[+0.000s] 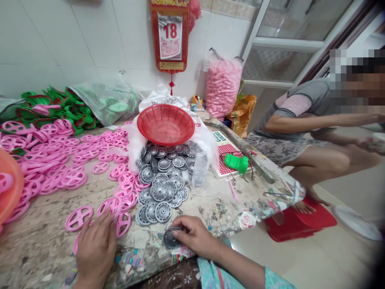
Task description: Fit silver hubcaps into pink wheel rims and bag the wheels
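My right hand (195, 237) is closed on a dark grey plastic disc shaped like a small wheel cover (171, 239), with the thumb over its face, near the table's front edge. My left hand (98, 245) reaches over pink plastic spoked rings, fingers stretched forward. Its fingertips overlap one pink ring (108, 204); whether they grip it I cannot tell. Another pink ring (78, 218) lies just left of those fingers. Beyond my right hand, similar grey discs (164, 210) spill in a pile from a white plastic bag (209, 140).
A red basket (166, 138) rests on the bag. Pink rings (72, 178) and an orange basin (12, 188) are at left. A green plastic piece (236, 163) lies right, beside a patterned sheet (224, 144). Another person (306, 104) sits beyond the table's right edge.
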The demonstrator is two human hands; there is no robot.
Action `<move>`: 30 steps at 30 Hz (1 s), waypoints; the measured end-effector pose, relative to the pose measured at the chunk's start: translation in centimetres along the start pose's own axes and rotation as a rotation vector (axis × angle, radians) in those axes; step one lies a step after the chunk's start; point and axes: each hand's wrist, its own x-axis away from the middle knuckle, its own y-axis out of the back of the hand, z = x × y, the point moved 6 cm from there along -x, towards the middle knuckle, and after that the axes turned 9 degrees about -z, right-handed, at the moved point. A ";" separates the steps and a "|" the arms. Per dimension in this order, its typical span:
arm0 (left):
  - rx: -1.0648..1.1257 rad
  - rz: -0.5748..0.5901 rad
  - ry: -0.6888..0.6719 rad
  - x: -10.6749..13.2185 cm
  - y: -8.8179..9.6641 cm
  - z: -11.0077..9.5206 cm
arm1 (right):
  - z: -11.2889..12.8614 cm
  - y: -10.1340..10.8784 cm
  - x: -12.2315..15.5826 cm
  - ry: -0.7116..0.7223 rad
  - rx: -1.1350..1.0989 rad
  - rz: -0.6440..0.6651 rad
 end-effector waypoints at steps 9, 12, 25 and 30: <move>0.037 0.023 0.010 -0.2 0.7 0.6 | 0.0 0.1 -0.2 -0.001 -0.032 0.007; 0.204 0.052 0.206 -0.3 1.8 -0.2 | -0.2 0.1 -0.1 -0.016 -0.034 0.009; 1.623 0.558 1.755 4.2 -3.3 -9.8 | -0.1 -0.2 -0.1 -0.002 -0.053 0.008; 1.664 0.569 1.783 4.6 -3.5 -9.5 | -0.3 -0.2 -0.2 -0.015 -0.042 0.007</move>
